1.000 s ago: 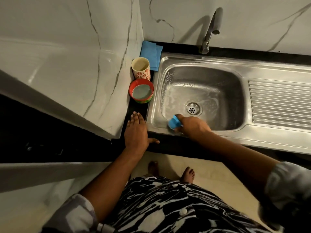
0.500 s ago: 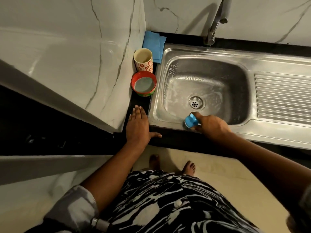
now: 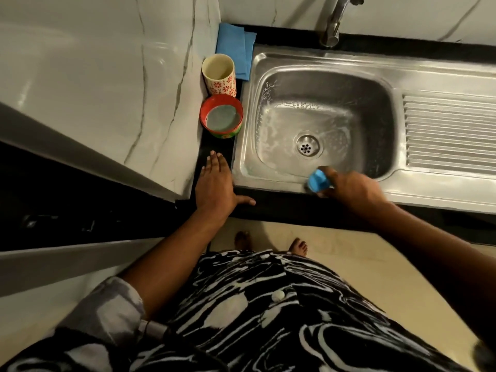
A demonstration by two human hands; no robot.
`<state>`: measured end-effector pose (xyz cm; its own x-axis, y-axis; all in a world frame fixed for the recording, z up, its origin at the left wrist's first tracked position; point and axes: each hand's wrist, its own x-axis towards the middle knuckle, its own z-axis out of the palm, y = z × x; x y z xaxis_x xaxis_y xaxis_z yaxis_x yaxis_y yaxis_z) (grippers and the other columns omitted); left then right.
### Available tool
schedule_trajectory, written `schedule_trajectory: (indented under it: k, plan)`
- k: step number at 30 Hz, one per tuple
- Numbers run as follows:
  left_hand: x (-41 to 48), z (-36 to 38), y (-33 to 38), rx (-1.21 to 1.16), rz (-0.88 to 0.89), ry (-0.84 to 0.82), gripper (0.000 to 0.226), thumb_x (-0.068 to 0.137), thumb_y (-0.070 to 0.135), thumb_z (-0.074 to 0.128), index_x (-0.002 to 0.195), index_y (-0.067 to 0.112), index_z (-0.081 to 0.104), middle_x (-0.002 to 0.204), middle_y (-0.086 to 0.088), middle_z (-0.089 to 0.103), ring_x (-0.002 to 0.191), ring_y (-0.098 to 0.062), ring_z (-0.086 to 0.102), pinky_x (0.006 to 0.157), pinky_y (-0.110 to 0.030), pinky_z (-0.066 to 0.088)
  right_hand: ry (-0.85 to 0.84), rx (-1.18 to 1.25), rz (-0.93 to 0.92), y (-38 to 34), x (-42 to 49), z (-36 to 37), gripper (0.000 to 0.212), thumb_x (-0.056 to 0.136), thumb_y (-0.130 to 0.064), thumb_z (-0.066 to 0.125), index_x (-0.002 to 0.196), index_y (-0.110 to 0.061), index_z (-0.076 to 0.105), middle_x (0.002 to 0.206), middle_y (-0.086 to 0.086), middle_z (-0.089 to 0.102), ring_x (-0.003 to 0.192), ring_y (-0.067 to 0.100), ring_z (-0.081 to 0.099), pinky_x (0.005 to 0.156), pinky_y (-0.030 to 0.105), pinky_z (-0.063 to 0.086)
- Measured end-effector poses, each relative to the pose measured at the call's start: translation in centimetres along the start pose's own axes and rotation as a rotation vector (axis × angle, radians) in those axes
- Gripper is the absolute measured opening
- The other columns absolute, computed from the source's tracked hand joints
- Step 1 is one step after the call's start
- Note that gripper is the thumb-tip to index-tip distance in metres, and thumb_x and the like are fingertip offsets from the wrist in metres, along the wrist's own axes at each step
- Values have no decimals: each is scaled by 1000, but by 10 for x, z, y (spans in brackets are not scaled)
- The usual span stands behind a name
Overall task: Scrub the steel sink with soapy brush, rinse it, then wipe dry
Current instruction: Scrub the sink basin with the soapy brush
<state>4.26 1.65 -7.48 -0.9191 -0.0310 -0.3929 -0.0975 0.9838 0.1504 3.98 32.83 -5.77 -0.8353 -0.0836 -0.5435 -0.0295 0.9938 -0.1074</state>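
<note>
The steel sink (image 3: 375, 60) has a soapy film on its basin floor and left wall, with a round drain (image 3: 307, 147) in the middle. My right hand (image 3: 351, 187) grips a blue brush (image 3: 318, 179) and presses it against the basin's near wall and rim. My left hand (image 3: 214, 185) lies flat, fingers spread, on the black counter (image 3: 268, 208) just left of the sink. A folded blue cloth (image 3: 233, 51) lies at the back left corner.
A red bowl of soapy water (image 3: 222, 118) and a floral cup (image 3: 218, 75) stand left of the sink against the marble wall (image 3: 107, 89). The tap (image 3: 331, 28) rises behind the basin. A ribbed drainboard (image 3: 448, 134) extends right.
My right hand has slid the brush rightward along the basin's near edge, from its left corner to below the drain. My left hand has stayed flat on the counter.
</note>
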Motion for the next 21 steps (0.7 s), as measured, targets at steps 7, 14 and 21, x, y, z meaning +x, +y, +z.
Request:
schedule_trajectory:
  k: [7,14,21]
  plan:
    - [5,-6,5,65,73,-34,164,53,85,82,166,-1,0,175,-22,1,164,-32,7,133,-44,14,23,30,-65,-68,28,6,60,98,-51,59,149,-35,33,112,14,70,99,35,69,78,43,53]
    - [7,-9,9,89,115,-38,164,52,80,87,166,-2,4,175,-23,6,163,-33,11,132,-44,16,50,26,-76,-97,31,14,56,101,-40,60,148,-36,30,112,12,70,98,33,70,76,42,53]
    - [-4,-4,77,110,231,-50,163,49,76,90,166,-3,8,174,-23,14,162,-32,17,131,-42,21,39,-18,336,103,-40,-11,59,97,-52,61,149,-31,42,118,22,66,103,40,66,79,42,51]
